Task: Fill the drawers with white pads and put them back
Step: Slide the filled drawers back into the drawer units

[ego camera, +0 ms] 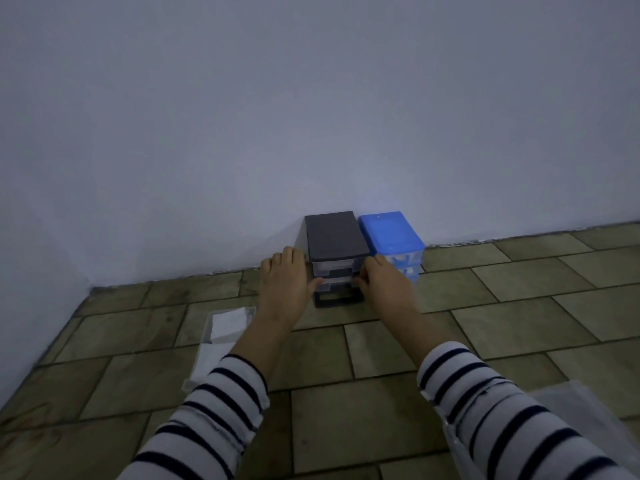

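While both hands sit at the front of the grey drawer unit (337, 251), the middle drawer (335, 283) lies directly between the two sets of fingers, partway into its slot (how far in, the blur hides).

Left hand (284, 277): thumb and fingers pinch the drawer's left front corner; the other fingers curl past the unit's left side.
Right hand (382, 278): fingers pinch the drawer's right front corner, knuckles just beside the blue drawer unit (393, 239).

Above the fingers, the top drawer (332, 267) looks seated. Below them, the bottom slot (338, 300) shows only a dark open frame, so one drawer seems still out. Behind and left of the left wrist, a clear tray holding white pads (228, 327) rests on the tiled floor (381, 393). Clear plastic (588, 417) lies under the right sleeve; what it is, cannot tell.

Judgement: the step in hand is seating the middle drawer; task partly done.

Risks from here:
- Uneven push from the two hands would skew the drawer and jam it on its runners.
- The unit looks light; a hard shove could slide it against the wall (311, 116) or knock the blue unit touching its right side.
- Pads standing proud of the drawer rim could catch on the frame above (contents not visible here).
- Fingertips pinching the corners may get nipped as the front closes flush.
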